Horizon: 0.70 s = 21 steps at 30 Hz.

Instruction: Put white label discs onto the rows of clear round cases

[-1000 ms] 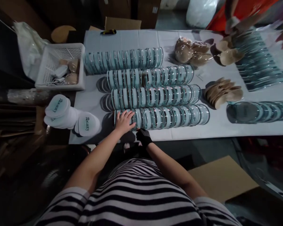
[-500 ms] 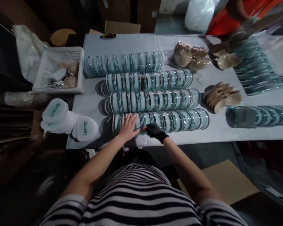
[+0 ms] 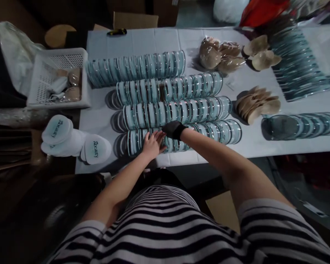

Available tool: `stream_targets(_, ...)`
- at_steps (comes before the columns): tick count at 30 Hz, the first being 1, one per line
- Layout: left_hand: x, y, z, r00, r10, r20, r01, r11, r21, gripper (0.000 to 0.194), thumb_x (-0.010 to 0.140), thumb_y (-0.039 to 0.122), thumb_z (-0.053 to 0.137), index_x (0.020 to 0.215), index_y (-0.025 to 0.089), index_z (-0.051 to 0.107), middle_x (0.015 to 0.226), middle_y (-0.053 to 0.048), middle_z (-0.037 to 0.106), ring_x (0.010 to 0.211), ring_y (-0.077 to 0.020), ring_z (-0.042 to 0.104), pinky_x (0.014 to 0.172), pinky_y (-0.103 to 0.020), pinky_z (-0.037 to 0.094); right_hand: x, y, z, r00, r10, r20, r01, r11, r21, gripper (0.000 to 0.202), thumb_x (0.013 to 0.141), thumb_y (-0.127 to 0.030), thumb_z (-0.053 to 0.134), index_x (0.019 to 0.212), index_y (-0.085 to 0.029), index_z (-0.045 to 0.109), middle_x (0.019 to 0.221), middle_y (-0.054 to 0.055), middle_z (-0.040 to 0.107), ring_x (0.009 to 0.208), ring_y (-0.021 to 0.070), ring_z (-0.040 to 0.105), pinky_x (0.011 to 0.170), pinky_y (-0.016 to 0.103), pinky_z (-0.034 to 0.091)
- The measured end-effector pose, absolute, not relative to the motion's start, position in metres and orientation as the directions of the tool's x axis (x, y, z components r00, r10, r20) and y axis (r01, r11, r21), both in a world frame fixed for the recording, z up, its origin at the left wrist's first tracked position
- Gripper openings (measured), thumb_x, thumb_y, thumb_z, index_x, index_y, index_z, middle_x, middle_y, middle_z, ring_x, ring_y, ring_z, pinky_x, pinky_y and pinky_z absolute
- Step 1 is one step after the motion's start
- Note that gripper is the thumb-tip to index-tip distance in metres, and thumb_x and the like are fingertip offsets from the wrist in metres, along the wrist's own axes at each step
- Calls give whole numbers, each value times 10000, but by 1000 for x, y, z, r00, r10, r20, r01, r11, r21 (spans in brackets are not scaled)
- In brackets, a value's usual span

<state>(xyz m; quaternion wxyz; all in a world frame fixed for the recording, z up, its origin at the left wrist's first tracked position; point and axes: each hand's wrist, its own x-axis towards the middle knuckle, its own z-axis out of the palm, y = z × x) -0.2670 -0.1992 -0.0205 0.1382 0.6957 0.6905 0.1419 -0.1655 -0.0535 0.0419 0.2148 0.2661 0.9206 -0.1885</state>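
Observation:
Four rows of clear, teal-tinted round packs stand on edge, pressed face to face, with white pieces inside. On the front row [image 3: 209,134], toward its left part, rests my bare left hand [image 3: 151,145], fingers stretched over the packs. My right hand [image 3: 173,130], in a black glove, is at the back of the same row, its fingers bent together close to my left fingertips. Whatever it pinches, if anything, is too small to make out. Behind it lies the second row [image 3: 178,111]. White oval pieces with "beauty" lettering [image 3: 96,148] are piled on the left.
A white perforated basket [image 3: 85,79] holds wrapped items. Tan cup-shaped pieces [image 3: 257,104] and bagged ones [image 3: 211,57] lie right of the rows. More clear packs [image 3: 297,66] fill the table's right side. A yellow-black cutter [image 3: 117,32] rests at the back edge.
My right hand has moved from the front side of the front row up to its back, nearer my left fingertips. My left hand stays on the row. The view has shifted slightly.

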Motion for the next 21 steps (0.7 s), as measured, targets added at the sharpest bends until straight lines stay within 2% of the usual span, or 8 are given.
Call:
stream_targets(2,-266,-199,-19,6,1000,1,922,-6,387,615,907,446,588,1481,263,467,1543,-94,462,1431,-337,389,1222,-583,148,-129,-82,35,-758,421,-498,593,763,-258,218,890,-208,620,1063,-133,732,1091,162,731,1088,281,656,948,378,459)
stream_targets(4,-266,-199,-17,-2,1000,-8,926,5,379,619,910,445,581,1492,280,450,1551,-79,452,1440,-324,377,1226,-574,149,-98,-119,17,-699,503,-509,685,677,-270,269,940,-244,568,1142,-148,718,1064,167,736,1021,282,680,901,369,477)
stream_targets(9,-262,-202,-11,-29,997,-67,941,49,334,610,924,429,551,1500,267,433,1575,-64,417,1469,-314,333,1228,-590,139,-72,-177,-22,-548,604,-579,817,535,-216,324,983,-310,510,1222,-198,697,1060,155,746,949,276,709,816,349,515)
stream_targets(12,-250,-196,-4,-14,996,-85,954,39,298,632,938,421,519,1526,226,395,1606,-65,362,1511,-306,242,1239,-589,100,-71,-152,-9,-547,658,-517,826,525,-206,349,1004,-371,450,1169,-217,717,1074,136,747,990,269,705,833,343,523)
stream_targets(15,-233,-181,0,46,996,-79,961,-22,277,710,934,457,514,1562,186,324,1633,-66,302,1529,-293,192,1248,-573,96,-81,-85,23,-532,742,-408,837,533,-121,421,1027,-359,356,1271,-192,656,1188,161,708,1081,273,679,881,370,526)
stream_targets(17,-224,-171,1,69,992,-104,961,-38,273,706,939,472,500,1558,176,333,1622,-76,325,1513,-289,239,1244,-568,135,-103,-38,39,-545,652,-527,771,637,-9,386,987,-326,455,1271,-155,654,1215,174,696,1089,283,675,887,382,534)
stream_targets(19,-219,-165,-2,82,989,-122,962,-47,271,680,947,480,481,1543,172,368,1596,-94,375,1487,-289,299,1235,-568,170,-131,-4,47,-555,546,-627,707,707,-10,292,889,-258,619,1128,-125,723,1129,156,732,1017,263,698,871,346,544)
stream_targets(21,-219,-163,-5,89,989,-119,961,-54,271,677,945,494,481,1537,181,384,1580,-100,402,1474,-288,324,1232,-564,178,-155,12,50,-586,461,-666,651,757,-49,230,838,-195,669,1025,-89,749,1082,149,746,1013,246,697,904,333,530)
